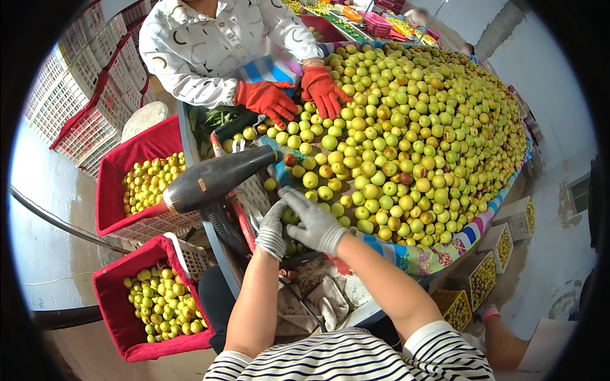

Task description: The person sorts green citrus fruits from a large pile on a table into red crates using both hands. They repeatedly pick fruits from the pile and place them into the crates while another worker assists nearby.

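Both of my hands wear grey knitted gloves at the near edge of a big heap of small yellow-green fruits [419, 128], which look like jujubes. My right hand [315, 221] has its fingers stretched forward and its thumb apart, blurred by motion. Just left of it, my left hand [272, 233] has its fingertips close to the right fingers. A green fruit [289, 216] shows between the two hands; whether either one grips it is unclear. Beyond my left hand, a black hair dryer [221, 178] points its nozzle toward the heap, with no hand on it.
Across from me, a co-worker's red-gloved hands [295, 97] touch the fruits. Two red-lined crates [114, 295] with fruits stand at left, near stacked white crates [76, 90]. Colourful cloth [429, 259] edges the heap. Filled crates [481, 281] line the floor at right.
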`<action>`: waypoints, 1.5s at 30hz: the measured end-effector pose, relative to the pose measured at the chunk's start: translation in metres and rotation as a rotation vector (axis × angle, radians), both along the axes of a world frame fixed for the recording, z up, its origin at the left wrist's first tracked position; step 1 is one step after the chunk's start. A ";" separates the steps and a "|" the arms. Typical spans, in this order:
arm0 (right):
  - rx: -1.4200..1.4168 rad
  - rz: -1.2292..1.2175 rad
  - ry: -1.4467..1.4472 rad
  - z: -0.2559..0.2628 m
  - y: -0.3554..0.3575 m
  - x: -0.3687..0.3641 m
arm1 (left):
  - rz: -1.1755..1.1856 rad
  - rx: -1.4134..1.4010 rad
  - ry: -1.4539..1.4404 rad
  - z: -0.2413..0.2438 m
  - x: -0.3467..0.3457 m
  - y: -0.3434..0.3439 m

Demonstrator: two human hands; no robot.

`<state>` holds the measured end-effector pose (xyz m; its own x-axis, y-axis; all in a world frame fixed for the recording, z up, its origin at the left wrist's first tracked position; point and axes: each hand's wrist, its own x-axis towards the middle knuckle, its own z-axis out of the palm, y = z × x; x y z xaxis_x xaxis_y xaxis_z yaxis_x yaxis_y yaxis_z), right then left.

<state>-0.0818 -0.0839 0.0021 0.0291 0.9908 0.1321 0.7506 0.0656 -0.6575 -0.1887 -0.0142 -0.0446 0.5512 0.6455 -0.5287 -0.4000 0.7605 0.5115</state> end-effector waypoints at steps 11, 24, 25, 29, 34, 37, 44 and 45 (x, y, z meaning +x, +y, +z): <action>-0.348 -0.500 -0.812 -0.020 -0.038 0.108 | -0.031 -0.238 -0.249 -0.008 -0.009 0.007; -0.421 -0.376 -0.641 -0.022 0.009 0.045 | 0.037 -0.227 -0.179 -0.018 -0.010 0.010; -0.441 -0.375 -0.599 -0.019 0.009 0.046 | 0.052 -0.224 -0.157 -0.016 -0.009 0.009; -0.275 -0.344 -0.620 -0.031 0.003 0.065 | 0.061 -0.251 -0.185 -0.014 -0.007 0.008; -0.172 -0.507 -0.781 -0.013 -0.002 0.125 | 0.079 -0.251 -0.196 -0.017 -0.007 0.009; -0.119 -0.469 -0.889 -0.001 -0.030 0.167 | 0.076 -0.246 -0.216 -0.020 -0.006 0.009; -0.029 -0.368 -0.645 0.013 0.025 0.126 | 0.087 -0.247 -0.187 -0.017 -0.007 0.007; -0.045 -0.290 -0.548 0.016 0.048 0.114 | 0.089 -0.248 -0.187 -0.018 -0.007 0.008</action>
<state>0.0322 -0.0362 0.0179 0.2379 0.9576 0.1627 0.9629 -0.2105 -0.1688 -0.1961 -0.0061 -0.0622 0.6008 0.5593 -0.5712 -0.5399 0.8108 0.2260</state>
